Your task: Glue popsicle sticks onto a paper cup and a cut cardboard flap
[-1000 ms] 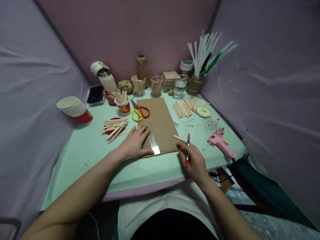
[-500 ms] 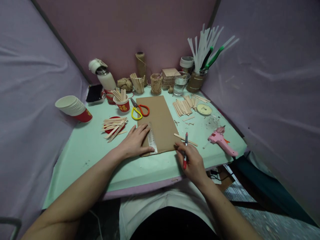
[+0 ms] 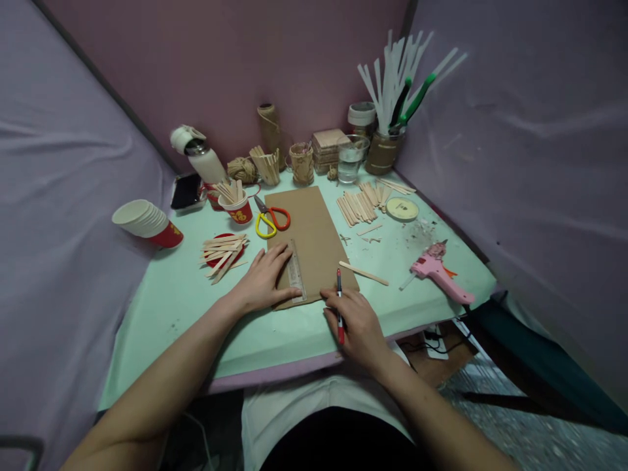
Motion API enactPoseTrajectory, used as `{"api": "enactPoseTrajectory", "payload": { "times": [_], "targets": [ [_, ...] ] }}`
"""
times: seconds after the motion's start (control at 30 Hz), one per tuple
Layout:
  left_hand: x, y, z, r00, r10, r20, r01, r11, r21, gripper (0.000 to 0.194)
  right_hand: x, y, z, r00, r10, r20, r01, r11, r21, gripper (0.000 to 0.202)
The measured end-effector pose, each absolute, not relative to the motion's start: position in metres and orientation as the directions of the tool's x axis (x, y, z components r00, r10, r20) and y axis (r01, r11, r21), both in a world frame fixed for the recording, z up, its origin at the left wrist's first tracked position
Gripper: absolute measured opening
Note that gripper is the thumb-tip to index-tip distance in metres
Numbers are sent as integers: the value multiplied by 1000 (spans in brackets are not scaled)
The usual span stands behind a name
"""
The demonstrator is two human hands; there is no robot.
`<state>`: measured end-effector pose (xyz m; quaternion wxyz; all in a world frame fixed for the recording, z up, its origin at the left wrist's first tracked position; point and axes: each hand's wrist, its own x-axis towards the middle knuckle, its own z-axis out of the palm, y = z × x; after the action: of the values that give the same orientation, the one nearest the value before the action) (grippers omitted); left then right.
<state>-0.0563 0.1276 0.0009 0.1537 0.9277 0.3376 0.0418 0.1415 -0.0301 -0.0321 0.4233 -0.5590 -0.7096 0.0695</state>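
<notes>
A sheet of brown cardboard point(image 3: 314, 226) lies on the table in front of me. Along its left side rests a clear ruler point(image 3: 296, 273). My left hand point(image 3: 265, 278) is spread flat at the cardboard's near left, fingertips and thumb pressing on the ruler's edge. My right hand point(image 3: 357, 320) is by the near right corner of the cardboard, its fingers curled around a red marker point(image 3: 340, 314) that points upward. A wooden craft stick point(image 3: 364, 273) lies just beyond that hand. Scissors point(image 3: 271, 219) with yellow and orange handles overlap the cardboard's left edge.
A pink glue gun point(image 3: 439, 271) lies at the right. Craft sticks are heaped on a red dish point(image 3: 245, 248) and laid in a pile point(image 3: 357, 207). Stacked paper cups point(image 3: 147, 222) tilt at the left. A cup of water point(image 3: 349, 163) and a jar point(image 3: 383, 152) stand behind.
My right hand has moved left with the marker, closer to the ruler along the cardboard's near edge. My left hand stays on the ruler. The camera view has shifted slightly.
</notes>
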Motion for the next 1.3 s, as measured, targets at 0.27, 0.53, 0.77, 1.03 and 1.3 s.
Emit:
{"api": "enactPoseTrajectory", "payload": {
  "times": [0.27, 0.53, 0.77, 1.03, 1.3],
  "targets": [
    [-55, 129, 0, 767, 641, -27, 613, -720, 326, 90, 134, -29, -25, -70, 866, 496, 728, 384, -568, 19],
    [-56, 129, -1, 773, 633, -24, 605, -726, 328, 90, 125, -27, -29, -128, 860, 493, 749, 410, -521, 16],
    [-55, 129, -1, 774, 633, -23, 605, -730, 318, 92, 124, -27, -31, -135, 861, 491, 768, 403, -497, 16],
    [-56, 130, -2, 778, 629, -6, 597, -735, 320, 92, 124, -26, -32, -137, 860, 491, 774, 402, -489, 15],
    [-56, 130, -2, 780, 625, -4, 594, -739, 320, 93, 124, -27, -32, -136, 857, 497, 775, 405, -486, 12]
  ]
}}
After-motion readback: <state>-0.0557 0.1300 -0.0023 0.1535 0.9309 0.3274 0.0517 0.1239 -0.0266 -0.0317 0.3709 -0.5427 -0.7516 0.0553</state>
